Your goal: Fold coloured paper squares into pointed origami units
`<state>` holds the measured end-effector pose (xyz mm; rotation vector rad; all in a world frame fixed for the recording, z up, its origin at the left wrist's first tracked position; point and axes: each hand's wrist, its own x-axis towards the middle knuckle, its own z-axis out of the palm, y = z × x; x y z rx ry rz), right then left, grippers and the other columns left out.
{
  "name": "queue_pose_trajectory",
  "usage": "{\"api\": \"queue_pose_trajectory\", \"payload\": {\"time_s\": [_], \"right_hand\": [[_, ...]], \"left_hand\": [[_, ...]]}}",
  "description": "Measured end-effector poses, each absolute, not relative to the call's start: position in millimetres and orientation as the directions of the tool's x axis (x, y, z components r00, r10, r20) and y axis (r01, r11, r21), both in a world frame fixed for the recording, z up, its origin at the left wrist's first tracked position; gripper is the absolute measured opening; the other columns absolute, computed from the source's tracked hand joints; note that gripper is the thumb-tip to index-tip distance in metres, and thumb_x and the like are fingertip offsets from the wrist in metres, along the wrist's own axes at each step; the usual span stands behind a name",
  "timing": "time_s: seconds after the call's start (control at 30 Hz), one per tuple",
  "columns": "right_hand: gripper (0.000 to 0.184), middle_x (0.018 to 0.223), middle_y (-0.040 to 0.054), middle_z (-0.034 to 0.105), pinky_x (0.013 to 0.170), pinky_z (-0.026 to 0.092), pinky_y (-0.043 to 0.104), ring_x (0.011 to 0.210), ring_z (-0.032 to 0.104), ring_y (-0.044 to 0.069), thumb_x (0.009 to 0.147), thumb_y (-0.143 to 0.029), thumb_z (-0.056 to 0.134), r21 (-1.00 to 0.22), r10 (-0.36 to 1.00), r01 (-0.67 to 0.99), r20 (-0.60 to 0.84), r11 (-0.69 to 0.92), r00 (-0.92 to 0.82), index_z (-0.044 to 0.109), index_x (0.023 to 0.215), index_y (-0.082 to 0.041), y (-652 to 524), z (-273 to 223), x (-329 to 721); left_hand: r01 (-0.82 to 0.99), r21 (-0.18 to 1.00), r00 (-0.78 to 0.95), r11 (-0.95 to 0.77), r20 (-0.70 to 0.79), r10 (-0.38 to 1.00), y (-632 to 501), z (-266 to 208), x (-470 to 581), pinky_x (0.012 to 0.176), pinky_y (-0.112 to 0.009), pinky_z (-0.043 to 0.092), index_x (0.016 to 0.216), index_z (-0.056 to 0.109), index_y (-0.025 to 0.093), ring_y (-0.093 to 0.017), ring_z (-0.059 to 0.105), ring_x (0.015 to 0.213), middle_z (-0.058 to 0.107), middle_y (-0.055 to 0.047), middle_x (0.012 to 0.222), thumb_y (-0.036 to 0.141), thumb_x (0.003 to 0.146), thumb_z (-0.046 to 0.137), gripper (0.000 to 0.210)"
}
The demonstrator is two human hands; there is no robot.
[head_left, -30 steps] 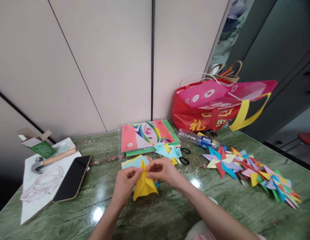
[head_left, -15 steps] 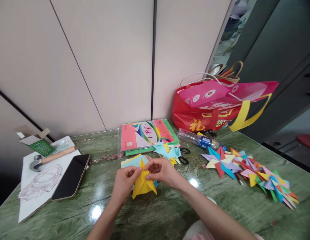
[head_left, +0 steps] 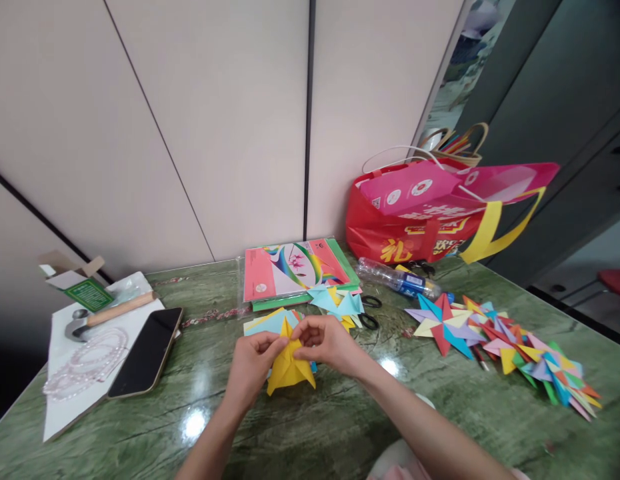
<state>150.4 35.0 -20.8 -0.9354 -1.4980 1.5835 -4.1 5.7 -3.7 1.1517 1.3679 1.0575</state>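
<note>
A piece of yellow origami paper [head_left: 293,371], partly folded with creases and pointed corners, is held up between both hands. My left hand [head_left: 253,363] pinches its left edge near the top point. On the opposite edge, my right hand [head_left: 326,345] grips it between thumb and fingers. Just behind lies a stack of coloured paper sheets [head_left: 263,324], partly hidden by the hands. Light blue and yellow folded pieces [head_left: 336,303] rest beyond my right hand, beside scissors whose black handles [head_left: 370,321] show.
Several multicoloured paper stars [head_left: 444,323] lie at right. A plastic bottle [head_left: 397,277] and a red gift bag [head_left: 415,220] stand behind them. A paper pack [head_left: 295,270] lies at the back. At left are a phone [head_left: 146,352], hammer [head_left: 113,312], beads [head_left: 87,363] and small box [head_left: 85,290].
The view has shifted very slightly. Both hands keep their pinch on the yellow paper, with hardly any movement.
</note>
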Motion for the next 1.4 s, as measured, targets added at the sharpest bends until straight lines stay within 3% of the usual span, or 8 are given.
{"api": "queue_pose_trajectory", "payload": {"time_s": [0.5,0.67,0.9,1.13,1.4], "right_hand": [[0.027,0.055,-0.0048,0.051,0.047,0.039,0.02,0.049,0.047,0.007,0.053,-0.025,0.072,-0.999,0.9,0.007,0.025,0.031,-0.436,0.054,0.07,-0.015,33.6,-24.0,147.4],[0.031,0.059,-0.0039,0.054,0.049,0.043,0.021,0.052,0.051,0.008,0.052,-0.026,0.075,-0.999,0.895,-0.008,0.038,0.039,-0.443,0.053,0.071,-0.016,34.2,-23.4,148.9],[0.026,0.068,0.0012,0.062,0.059,0.047,0.025,0.061,0.057,0.012,0.064,-0.036,0.067,-0.999,0.914,-0.042,0.047,0.033,-0.404,0.063,0.077,-0.014,39.6,-19.2,152.9],[0.029,0.063,0.0002,0.062,0.047,0.044,0.021,0.056,0.056,0.012,0.062,-0.04,0.067,-0.995,0.924,-0.066,-0.043,-0.073,-0.379,0.064,0.072,-0.014,34.9,-16.7,148.5],[0.026,0.061,-0.0002,0.06,0.049,0.044,0.021,0.055,0.054,0.011,0.065,-0.04,0.065,-0.999,0.929,-0.026,0.04,0.032,-0.369,0.064,0.069,-0.014,35.3,-15.9,146.9]], "left_hand": [[0.109,0.982,0.049,0.156,-0.162,0.986,6.9,-5.3,-6.8,0.05,-0.021,0.042,0.06,0.066,0.012,-0.014,0.055,0.053,0.063,-0.002,0.055,0.038,0.054,0.072,0.028],[0.125,0.982,0.031,0.142,-0.147,0.989,5.9,-2.0,-6.9,0.048,-0.021,0.039,0.056,0.064,0.011,-0.013,0.053,0.049,0.061,-0.001,0.051,0.04,0.055,0.071,0.029],[0.15,0.977,0.109,0.15,-0.167,0.98,3.6,1.0,-3.4,0.049,-0.021,0.04,0.059,0.066,0.011,-0.014,0.054,0.052,0.062,-0.002,0.054,0.038,0.057,0.068,0.026],[0.189,0.975,0.11,0.121,-0.143,0.984,3.4,1.3,-1.4,0.049,-0.021,0.04,0.058,0.066,0.012,-0.015,0.054,0.053,0.062,-0.002,0.054,0.036,0.059,0.066,0.024],[0.199,0.972,0.116,0.123,-0.148,0.982,3.9,-2.0,-3.2,0.047,-0.02,0.038,0.056,0.065,0.013,-0.012,0.051,0.049,0.062,-0.001,0.053,0.033,0.058,0.066,0.021]]}}
